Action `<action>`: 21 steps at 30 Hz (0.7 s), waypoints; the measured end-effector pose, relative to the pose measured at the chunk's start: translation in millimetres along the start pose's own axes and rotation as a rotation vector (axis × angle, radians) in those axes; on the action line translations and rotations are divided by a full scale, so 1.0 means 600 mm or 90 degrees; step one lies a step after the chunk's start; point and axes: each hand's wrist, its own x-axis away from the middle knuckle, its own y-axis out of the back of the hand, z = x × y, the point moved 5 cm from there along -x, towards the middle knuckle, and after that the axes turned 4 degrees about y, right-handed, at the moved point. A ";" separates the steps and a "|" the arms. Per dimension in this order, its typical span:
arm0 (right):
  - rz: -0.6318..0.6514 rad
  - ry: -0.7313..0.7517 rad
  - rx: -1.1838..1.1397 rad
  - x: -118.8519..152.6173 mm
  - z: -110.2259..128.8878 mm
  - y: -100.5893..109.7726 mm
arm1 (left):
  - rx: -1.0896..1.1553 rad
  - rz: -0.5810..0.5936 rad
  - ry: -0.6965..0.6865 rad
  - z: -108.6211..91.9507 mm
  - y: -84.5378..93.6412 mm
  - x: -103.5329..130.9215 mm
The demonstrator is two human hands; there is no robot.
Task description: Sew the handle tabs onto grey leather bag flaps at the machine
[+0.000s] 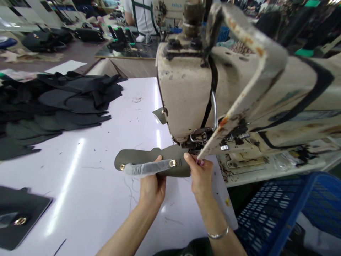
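A dark olive-grey bag panel (135, 155) lies in front of the sewing machine (186, 85), its right end by the presser foot area. Across it runs a carry handle (146, 168) in clear wrapping, fixed with gold-coloured fittings. My left hand (152, 188) grips the panel's near edge under the handle, thumb on top and the other fingers below, mostly hidden. At the right end, my right hand (199, 174) pinches the panel close beneath the machine head. Something small and pink (199, 162) shows at its fingers; I cannot tell what it is.
Dark cut pieces (71, 94) are heaped at the left of the white table (101, 192). Another panel with a handle (23, 209) lies front left. A blue plastic basket (287, 213) stands at right. A person (142, 16) sits beyond the machine.
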 end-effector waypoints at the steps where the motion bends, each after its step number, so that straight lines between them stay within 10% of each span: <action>1: 0.013 0.002 0.004 -0.001 0.002 0.005 | 0.009 -0.012 0.009 0.007 0.003 0.006; 9: 0.067 0.020 0.062 -0.005 0.010 0.015 | -0.018 0.018 -0.006 0.011 0.017 0.001; 15: 0.087 0.065 0.090 -0.011 0.016 0.018 | -0.604 0.281 0.228 -0.002 0.083 0.034; 21: 0.096 0.060 0.068 -0.012 0.011 0.019 | -0.996 0.244 -0.623 -0.074 0.026 0.064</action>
